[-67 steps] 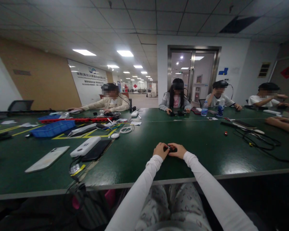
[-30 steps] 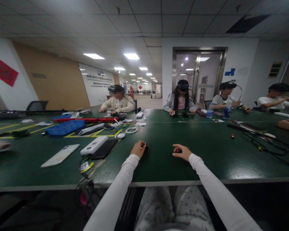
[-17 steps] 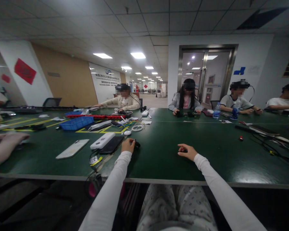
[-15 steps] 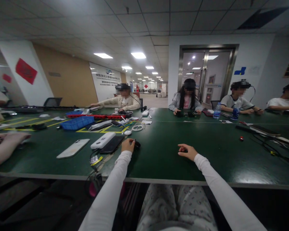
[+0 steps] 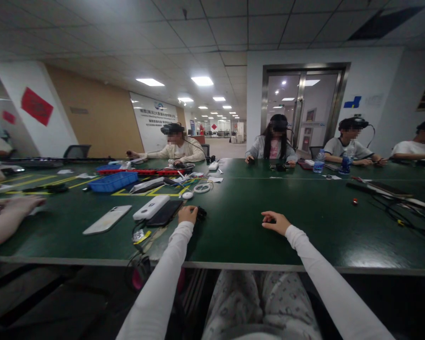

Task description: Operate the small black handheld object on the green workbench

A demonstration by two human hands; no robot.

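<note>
My left hand (image 5: 188, 215) rests on the green table (image 5: 233, 236), closed around a small black object (image 5: 201, 214) whose shape is hard to make out. Just left of that hand lie a dark flat case (image 5: 165, 212) and a white power bank (image 5: 151, 207). A white phone (image 5: 107, 219) lies farther left. My right hand (image 5: 276, 223) is on the table to the right, its fingers bent but apart, holding nothing.
A blue tray (image 5: 114, 181), tangled cables (image 5: 194, 182) and a white coil (image 5: 202, 188) are beyond my left hand. Black cables (image 5: 393, 212) and a small red object (image 5: 354, 201) lie at the right. A person's arm (image 5: 10, 217) reaches in from the left; several people sit opposite.
Both of my hands stay in place. Across the table, one person's hand has lifted a small dark object at the left, and another person's hand has shifted left. The view has moved slightly.
</note>
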